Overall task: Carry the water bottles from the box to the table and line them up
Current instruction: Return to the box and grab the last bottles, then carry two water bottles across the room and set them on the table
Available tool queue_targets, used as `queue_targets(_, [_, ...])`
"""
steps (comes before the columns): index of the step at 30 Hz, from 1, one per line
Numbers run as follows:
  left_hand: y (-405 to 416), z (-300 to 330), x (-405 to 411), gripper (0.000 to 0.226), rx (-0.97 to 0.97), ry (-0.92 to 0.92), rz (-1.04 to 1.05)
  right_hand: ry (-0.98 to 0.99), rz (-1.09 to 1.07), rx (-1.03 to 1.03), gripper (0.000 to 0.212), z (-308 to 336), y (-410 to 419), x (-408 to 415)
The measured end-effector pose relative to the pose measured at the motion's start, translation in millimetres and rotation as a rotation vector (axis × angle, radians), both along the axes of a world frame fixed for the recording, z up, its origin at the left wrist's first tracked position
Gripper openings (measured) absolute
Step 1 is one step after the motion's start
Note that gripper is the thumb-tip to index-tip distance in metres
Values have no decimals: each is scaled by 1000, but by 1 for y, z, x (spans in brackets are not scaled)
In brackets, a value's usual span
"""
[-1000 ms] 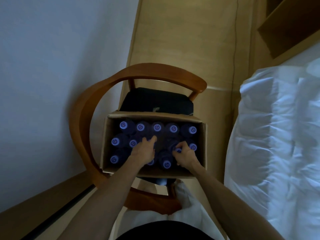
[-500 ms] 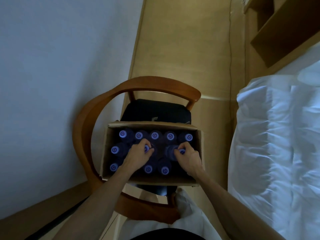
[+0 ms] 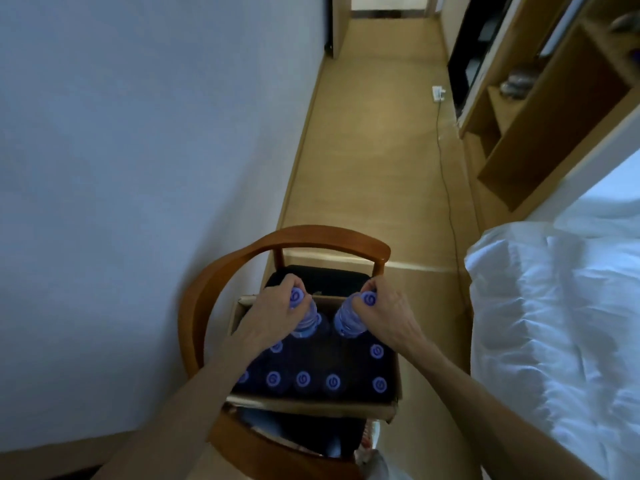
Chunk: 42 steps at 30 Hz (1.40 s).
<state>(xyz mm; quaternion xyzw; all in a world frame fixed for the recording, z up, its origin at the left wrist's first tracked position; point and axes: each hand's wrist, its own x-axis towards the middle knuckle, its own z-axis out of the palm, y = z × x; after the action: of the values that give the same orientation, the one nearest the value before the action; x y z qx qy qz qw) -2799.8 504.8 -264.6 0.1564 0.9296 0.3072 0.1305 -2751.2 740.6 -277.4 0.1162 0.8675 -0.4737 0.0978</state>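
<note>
A cardboard box (image 3: 313, 406) sits on a wooden chair's dark seat. Inside it stand several water bottles with purple caps (image 3: 302, 379). My left hand (image 3: 273, 317) grips one clear bottle (image 3: 306, 322) by its neck and cap, raised above the box. My right hand (image 3: 386, 315) grips a second bottle (image 3: 348, 320) the same way, also lifted out. The two raised bottles hang side by side over the box's far half. No table is in view.
The round-backed wooden chair (image 3: 325, 239) stands against a white wall on the left. A bed with white bedding (image 3: 557, 306) lies close on the right. Wooden flooring runs ahead down a corridor, with a cable (image 3: 446, 188) along it and open wooden shelving (image 3: 540, 109) at right.
Both hands closed on a bottle each inside the box and lifted them up out of it. The camera tilted up, now showing the corridor ahead.
</note>
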Motion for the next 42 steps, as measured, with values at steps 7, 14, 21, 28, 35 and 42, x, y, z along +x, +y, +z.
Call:
queue_targets(7, [14,91,-21,19,13,321,-192,226,-87,332,22,89,8,2])
queue_targets(14, [46,197,-23,20,-95,639,-466,439,-224,810,28,197,26,46])
queue_targets(21, [108,293,12,15,45,834,-652,496,-494,1135,39,300,61,136])
queue_targets(28, [199,377,108,26,213,1030,-875,421,-782,1226,37,376,90,280])
queue_targets(35, [279,418,272,20,357,1022,-1042,365,-979,1259,34,419,96,473])
queue_targets(42, [324,429,480,20,625,880,-1347,270,-1223,1335,40,449,69,679])
